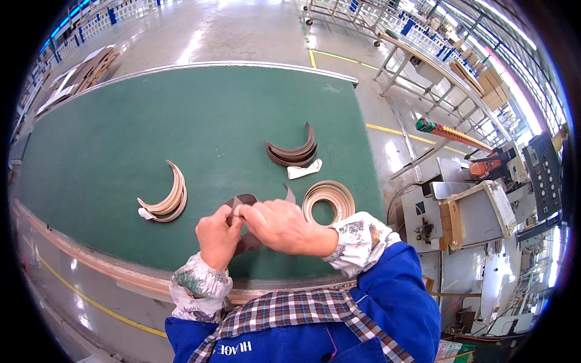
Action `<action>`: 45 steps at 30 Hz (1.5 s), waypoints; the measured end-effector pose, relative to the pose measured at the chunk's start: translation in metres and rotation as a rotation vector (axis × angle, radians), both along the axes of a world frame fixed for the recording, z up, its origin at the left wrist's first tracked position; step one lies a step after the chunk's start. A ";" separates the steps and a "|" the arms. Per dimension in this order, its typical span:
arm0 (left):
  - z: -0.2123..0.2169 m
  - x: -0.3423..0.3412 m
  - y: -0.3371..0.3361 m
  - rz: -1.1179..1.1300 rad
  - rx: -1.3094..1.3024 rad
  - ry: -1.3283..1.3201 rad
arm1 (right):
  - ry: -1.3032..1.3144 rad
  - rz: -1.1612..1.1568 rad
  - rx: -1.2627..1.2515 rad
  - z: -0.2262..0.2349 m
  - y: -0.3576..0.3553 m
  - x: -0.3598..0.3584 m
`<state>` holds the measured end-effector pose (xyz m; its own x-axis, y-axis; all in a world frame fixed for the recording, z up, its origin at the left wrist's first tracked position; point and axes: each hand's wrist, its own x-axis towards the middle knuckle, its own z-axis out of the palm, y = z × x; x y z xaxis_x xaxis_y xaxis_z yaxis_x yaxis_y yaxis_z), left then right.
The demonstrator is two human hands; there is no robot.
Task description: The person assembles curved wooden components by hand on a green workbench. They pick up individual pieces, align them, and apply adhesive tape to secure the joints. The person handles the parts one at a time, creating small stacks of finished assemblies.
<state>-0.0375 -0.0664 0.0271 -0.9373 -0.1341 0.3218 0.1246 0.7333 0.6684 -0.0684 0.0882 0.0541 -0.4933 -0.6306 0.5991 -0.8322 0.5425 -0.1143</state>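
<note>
Both hands met over the green table (pixel 121 139): left hand (pixel 216 237) and right hand (pixel 279 227) pinched a dark curved strip (pixel 247 199) between fingertips, strip poking out above the knuckles. Coiled tan strip roll (pixel 328 199) sat just right; crescent stacks (pixel 166 199) left.

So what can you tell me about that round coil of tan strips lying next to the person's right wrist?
The coil of strips looks like thin tan bands, maybe wood veneer or stiff paper, wound flat into a ring with an open centre showing the green table. It lies flat near the table's front right corner, just beyond the right hand and its patterned sleeve cover. Whether the sleeve touches it is unclear.
</note>
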 end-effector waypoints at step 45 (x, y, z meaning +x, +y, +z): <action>0.013 0.000 -0.011 -0.433 0.201 -0.384 | -1.422 -0.051 -0.743 -0.030 0.133 -0.072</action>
<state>-0.0379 -0.0772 0.0403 -0.9641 0.2623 -0.0416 0.1062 0.5246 0.8447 -0.1400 0.2208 0.0241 -0.9012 -0.3892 -0.1908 0.1910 0.0386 -0.9808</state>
